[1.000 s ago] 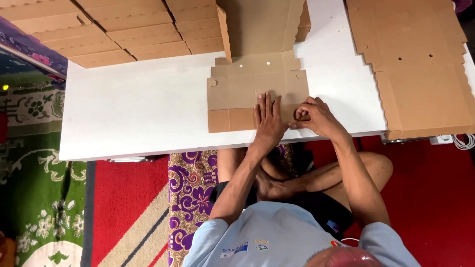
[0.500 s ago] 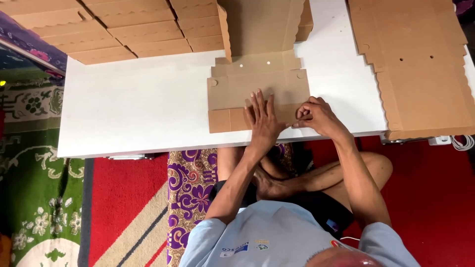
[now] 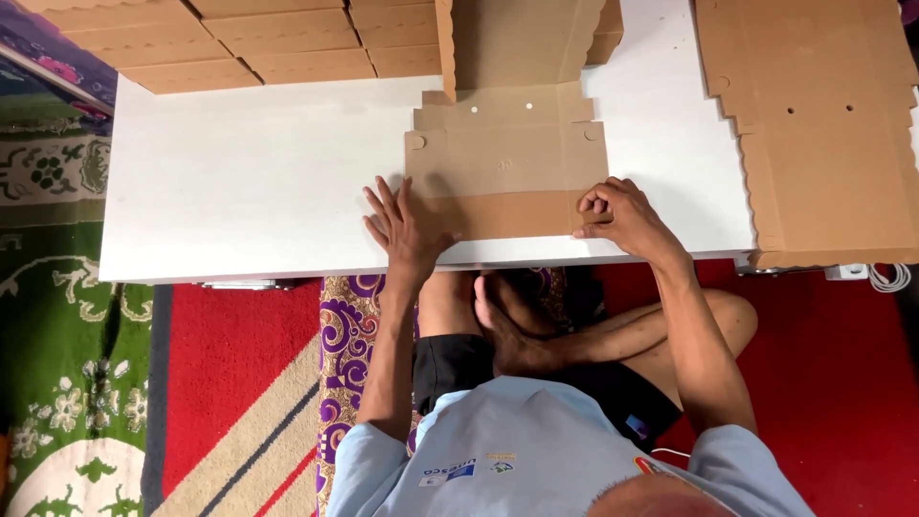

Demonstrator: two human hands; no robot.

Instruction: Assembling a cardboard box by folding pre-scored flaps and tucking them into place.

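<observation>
Matt brown cardboard blank (image 3: 504, 163) lies on a smooth white table (image 3: 249, 182).

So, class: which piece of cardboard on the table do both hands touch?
The partly folded cardboard blank at the table's near edge; the other cardboard lies untouched.

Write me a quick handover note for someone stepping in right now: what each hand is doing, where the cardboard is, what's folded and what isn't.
Left hand: flat, fingers spread, pressing the near left corner of the box blank on the white table.
Right hand: fingers curled, pinching the blank's near right corner.
Done: the near strip is creased and lies folded flat; the far part stands upright.
Left: the small corner tabs lie flat, nothing locked.
Flat blanks are stacked at the right; more cardboard pieces lie along the far left edge.
</observation>
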